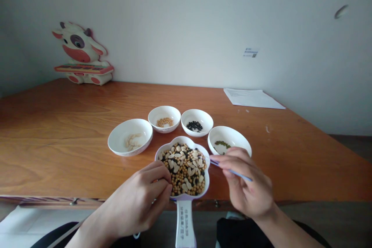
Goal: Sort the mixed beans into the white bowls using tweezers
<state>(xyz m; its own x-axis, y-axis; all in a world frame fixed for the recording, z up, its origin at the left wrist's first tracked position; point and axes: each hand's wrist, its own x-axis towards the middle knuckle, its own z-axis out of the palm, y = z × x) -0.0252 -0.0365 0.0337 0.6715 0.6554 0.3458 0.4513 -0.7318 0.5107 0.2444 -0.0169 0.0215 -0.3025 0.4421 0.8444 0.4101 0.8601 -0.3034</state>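
Observation:
A white flower-shaped pan [207, 186] with a long handle [185, 224] holds a mix of yellow beans, black beans and pale flat seeds. My left hand [142, 197] is closed at the pan's left side, fingertips pressed together over the rim; whatever they grip is hidden. Between the fingers of my right hand [250, 182] is a thin blue stick-like tool [240, 175], its tip close to the pan's right rim. Past the pan stand white bowls: one with pale seeds [116, 141], one with yellow beans [157, 112], one with black beans [205, 118], one with green beans [238, 139].
The wooden table [72, 155] ends just in front of me, and the pan's handle sticks out past its edge. A toy cow with a keyboard [84, 56] stands back left against the wall. Sheets of paper [252, 98] lie at the back right.

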